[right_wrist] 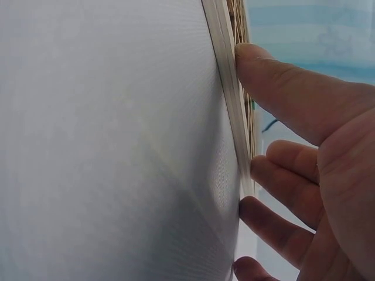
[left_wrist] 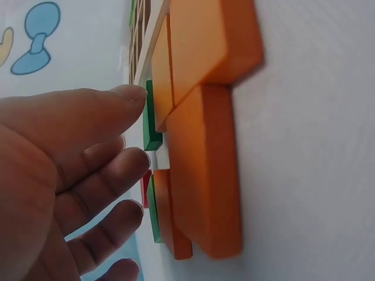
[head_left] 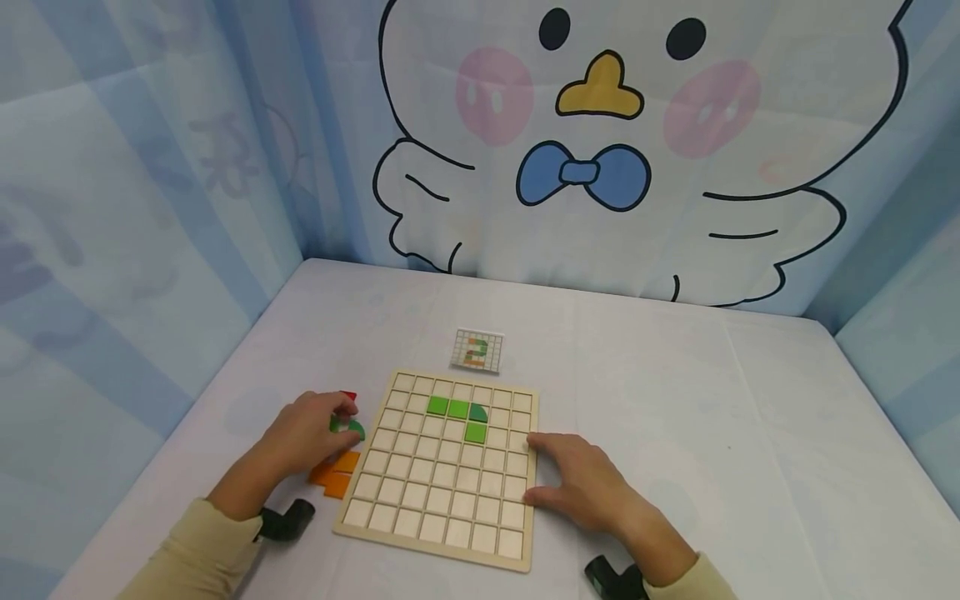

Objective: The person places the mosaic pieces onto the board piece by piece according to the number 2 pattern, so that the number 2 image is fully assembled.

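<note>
A wooden grid board (head_left: 427, 471) lies on the table. Near its upper middle sit several green square tiles (head_left: 458, 408) and a dark green quarter-round tile (head_left: 478, 412). My left hand (head_left: 303, 433) hovers beside the board's left edge, over loose green pieces (head_left: 357, 428). In the left wrist view, its thumb (left_wrist: 126, 96) overlaps a green piece (left_wrist: 151, 114), and the fingers are spread apart with nothing between them. Orange pieces (left_wrist: 205, 175) lie close by. My right hand (head_left: 585, 479) rests thumb and fingertips on the board's right edge, fingers loosely extended.
A small pattern card (head_left: 477, 350) with a grid and coloured figure lies beyond the board. A red piece (head_left: 349, 394) shows past the left hand. Printed curtains (head_left: 585, 242) surround the white table (head_left: 720, 417) at the back and sides.
</note>
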`<state>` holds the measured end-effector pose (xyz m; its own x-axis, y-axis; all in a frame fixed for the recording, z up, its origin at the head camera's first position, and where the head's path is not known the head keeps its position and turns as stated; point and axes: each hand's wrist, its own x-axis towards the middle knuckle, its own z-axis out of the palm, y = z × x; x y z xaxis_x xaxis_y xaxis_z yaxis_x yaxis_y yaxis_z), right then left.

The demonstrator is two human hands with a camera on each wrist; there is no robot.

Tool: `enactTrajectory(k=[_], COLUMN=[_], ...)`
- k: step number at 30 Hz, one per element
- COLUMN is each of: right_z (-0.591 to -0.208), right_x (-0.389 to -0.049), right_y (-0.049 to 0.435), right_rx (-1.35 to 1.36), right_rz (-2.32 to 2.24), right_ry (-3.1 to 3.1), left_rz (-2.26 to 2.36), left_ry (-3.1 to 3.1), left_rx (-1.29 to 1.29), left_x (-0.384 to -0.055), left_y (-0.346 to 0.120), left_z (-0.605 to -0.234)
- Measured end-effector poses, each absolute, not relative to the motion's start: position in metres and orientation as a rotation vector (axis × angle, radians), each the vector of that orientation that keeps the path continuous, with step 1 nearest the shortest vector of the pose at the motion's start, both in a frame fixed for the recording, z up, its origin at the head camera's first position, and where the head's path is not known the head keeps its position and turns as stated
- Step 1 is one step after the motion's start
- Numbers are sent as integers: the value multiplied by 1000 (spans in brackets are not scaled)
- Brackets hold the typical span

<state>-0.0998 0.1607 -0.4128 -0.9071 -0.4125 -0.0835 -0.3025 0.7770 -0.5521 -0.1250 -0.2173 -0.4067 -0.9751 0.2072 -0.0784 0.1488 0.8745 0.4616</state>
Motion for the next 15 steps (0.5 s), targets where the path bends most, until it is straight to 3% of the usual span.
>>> enactTrajectory(k=[15], right_z=[-414], right_x=[-100], right_y=[161], right_rx=[-568], right_rz=[-812], right_ry=[2775], left_rz=[673], left_ry=[2911], left_rx=[277], left_x=[-129], left_y=[-207], left_z=[-408])
